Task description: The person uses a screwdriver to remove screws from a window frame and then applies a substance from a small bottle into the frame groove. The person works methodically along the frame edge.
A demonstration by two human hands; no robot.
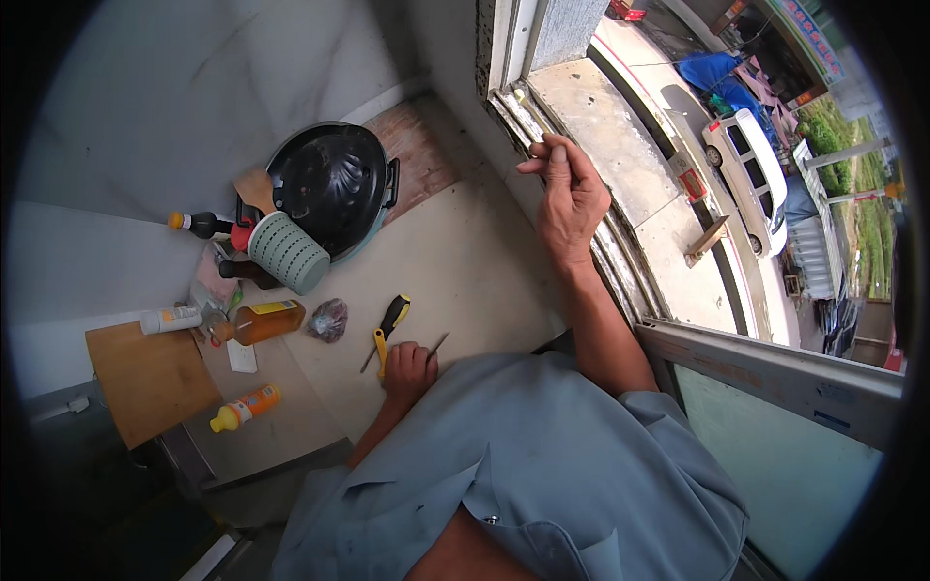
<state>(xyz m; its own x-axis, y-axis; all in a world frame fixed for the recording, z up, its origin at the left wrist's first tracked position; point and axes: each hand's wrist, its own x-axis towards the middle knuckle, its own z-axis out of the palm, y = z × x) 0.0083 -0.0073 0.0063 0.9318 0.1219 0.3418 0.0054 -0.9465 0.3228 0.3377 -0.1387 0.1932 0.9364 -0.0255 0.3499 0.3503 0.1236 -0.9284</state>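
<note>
Window track (625,274) runs beside the right hand (572,203), fingers bunched together; the left hand (408,371) curls near a screwdriver (395,316), its grip unclear.

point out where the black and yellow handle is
In the head view, the black and yellow handle lies left of centre on the counter, just beyond the left hand and right of the small dark bundle.
</note>
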